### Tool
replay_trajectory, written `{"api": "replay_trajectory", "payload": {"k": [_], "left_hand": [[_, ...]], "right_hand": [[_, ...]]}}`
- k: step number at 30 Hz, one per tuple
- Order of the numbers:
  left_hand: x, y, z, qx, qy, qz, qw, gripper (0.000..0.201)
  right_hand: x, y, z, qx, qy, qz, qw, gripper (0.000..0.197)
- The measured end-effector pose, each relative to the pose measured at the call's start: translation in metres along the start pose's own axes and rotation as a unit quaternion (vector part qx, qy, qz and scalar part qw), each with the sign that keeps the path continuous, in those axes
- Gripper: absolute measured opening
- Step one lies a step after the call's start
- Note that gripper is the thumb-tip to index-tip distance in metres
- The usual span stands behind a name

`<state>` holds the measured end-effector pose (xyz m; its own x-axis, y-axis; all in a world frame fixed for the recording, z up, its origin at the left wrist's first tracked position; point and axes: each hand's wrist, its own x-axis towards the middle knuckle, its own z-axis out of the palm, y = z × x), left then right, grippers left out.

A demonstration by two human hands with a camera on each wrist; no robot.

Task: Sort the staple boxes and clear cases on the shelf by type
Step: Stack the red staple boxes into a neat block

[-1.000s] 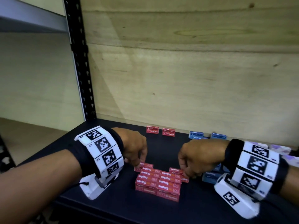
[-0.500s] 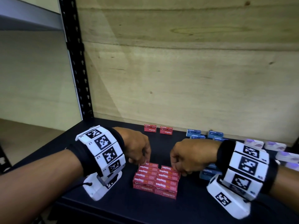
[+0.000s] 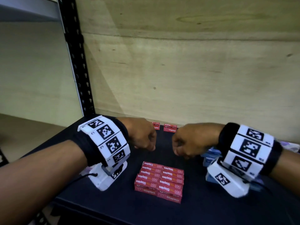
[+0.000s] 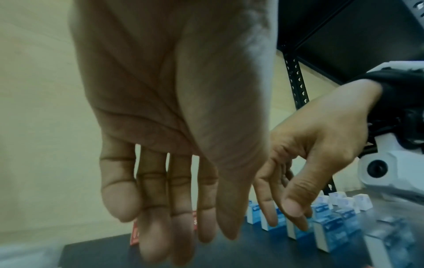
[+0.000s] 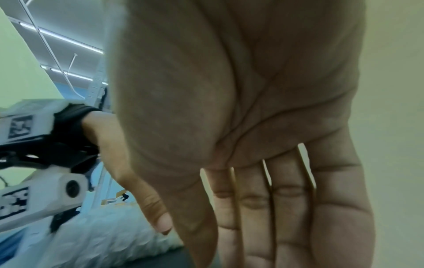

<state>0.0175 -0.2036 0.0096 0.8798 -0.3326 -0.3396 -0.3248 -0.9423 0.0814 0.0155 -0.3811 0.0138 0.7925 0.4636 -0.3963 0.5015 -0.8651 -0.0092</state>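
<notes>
A neat block of red staple boxes [image 3: 159,181] lies near the shelf's front edge. My left hand [image 3: 148,146] and right hand [image 3: 179,151] hover just behind it, side by side, touching nothing. In the left wrist view my left hand [image 4: 174,235] hangs with straight fingers and holds nothing. The right wrist view shows my right hand [image 5: 252,244] the same way. Two more red boxes [image 3: 170,128] stand at the back wall. Blue staple boxes [image 4: 325,226] stand in a row to the right, partly hidden by my right wrist. Clear cases [image 3: 290,146] lie at the far right.
The dark shelf board [image 3: 113,200] ends at a wooden back panel [image 3: 178,70]. A black perforated upright [image 3: 78,62] stands at the left rear corner. The wrist cameras hang low beside the red block.
Both hands have let go of the rear of the red block and lifted up and back from it. The block stays in place.
</notes>
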Motion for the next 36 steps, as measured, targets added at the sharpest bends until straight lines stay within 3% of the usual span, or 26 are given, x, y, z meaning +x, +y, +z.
{"api": "replay_trajectory", "payload": {"k": [4,10,21,29,36], "left_hand": [[0.016,-0.007,-0.019,0.042,0.068,-0.009,0.997,0.021],[0.059,-0.025,-0.042,0.096,0.089,-0.045,0.990,0.035],[0.127,-0.047,-0.053,0.084,-0.014,-0.066,0.994,0.037],[0.143,-0.038,-0.055,0.104,-0.085,-0.020,0.991,0.031],[0.133,-0.025,-0.057,0.132,-0.039,-0.031,0.990,0.037]], "right_hand": [[0.020,0.020,-0.025,-0.018,0.050,0.025,0.998,0.018],[0.059,0.044,-0.047,-0.052,0.058,0.058,0.995,0.025],[0.126,0.067,-0.046,-0.076,0.017,0.043,0.996,0.041],[0.144,0.064,-0.038,-0.095,-0.002,0.019,0.995,0.027],[0.139,0.064,-0.039,-0.118,0.009,0.025,0.993,0.022]]}}
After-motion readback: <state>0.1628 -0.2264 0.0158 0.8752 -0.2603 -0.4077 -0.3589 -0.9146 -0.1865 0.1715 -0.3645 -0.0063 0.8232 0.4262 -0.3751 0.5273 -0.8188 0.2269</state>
